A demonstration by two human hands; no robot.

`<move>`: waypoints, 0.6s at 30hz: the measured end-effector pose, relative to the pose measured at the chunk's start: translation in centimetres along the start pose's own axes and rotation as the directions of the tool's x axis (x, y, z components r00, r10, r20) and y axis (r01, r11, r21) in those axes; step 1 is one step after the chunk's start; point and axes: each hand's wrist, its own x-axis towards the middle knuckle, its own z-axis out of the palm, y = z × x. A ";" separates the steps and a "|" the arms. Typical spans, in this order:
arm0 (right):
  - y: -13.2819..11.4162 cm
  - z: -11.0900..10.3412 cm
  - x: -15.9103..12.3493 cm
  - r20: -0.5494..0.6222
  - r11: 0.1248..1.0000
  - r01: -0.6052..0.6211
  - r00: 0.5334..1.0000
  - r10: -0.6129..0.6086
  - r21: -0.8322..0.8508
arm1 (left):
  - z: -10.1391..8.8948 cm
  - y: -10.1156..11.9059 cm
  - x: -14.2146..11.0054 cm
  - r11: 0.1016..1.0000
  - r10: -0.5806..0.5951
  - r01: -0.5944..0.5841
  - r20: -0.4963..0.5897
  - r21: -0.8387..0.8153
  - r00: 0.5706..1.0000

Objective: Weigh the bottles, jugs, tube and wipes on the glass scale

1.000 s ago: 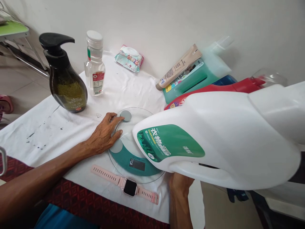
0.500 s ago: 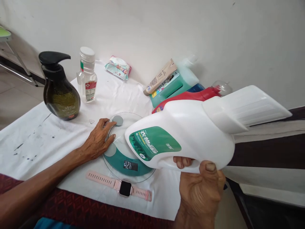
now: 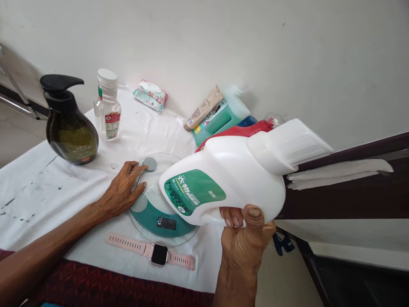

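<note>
My right hand (image 3: 244,230) is wrapped round the handle of a large white laundry detergent bottle (image 3: 255,183) with a green label. The bottle lies tilted on its side, its big white cap (image 3: 287,143) pointing right. Its base end is over the round glass scale (image 3: 153,224); I cannot tell whether they touch. My left hand (image 3: 126,189) rests at the scale's left edge, thumb and forefinger stretched apart over the glass near the grey pads. A dark display with partial characters shows on the scale's green band. A pink smartwatch (image 3: 159,254) lies in front of the scale.
At the left stand a dark pump bottle (image 3: 73,132) and a clear bottle (image 3: 110,115). A wipes pack (image 3: 150,95) lies behind. A beige tube (image 3: 204,108), a green bottle (image 3: 234,108) and a red bottle (image 3: 236,131) lie against the wall, partly behind the detergent.
The view has shifted to the right. The detergent bottle's cap end has come left, nearer the scale. The scale's display characters have changed. My left hand stays at the scale's edge.
</note>
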 end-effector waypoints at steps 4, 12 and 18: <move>-0.1 0.4 0.0 -0.061 1.000 -0.001 0.998 0.002 0.010 | 0.2 -0.2 0.0 1.000 0.013 -0.013 -0.032 -0.007 0.999; -3.5 0.2 1.5 -0.254 0.985 0.107 0.957 -0.138 -0.133 | 0.6 0.0 -0.2 0.999 0.017 -0.019 -0.057 -0.040 0.998; -5.7 2.8 6.1 -0.254 0.899 0.340 0.876 -0.409 -0.276 | 0.9 0.2 -0.3 0.997 -0.005 -0.001 -0.090 -0.072 0.996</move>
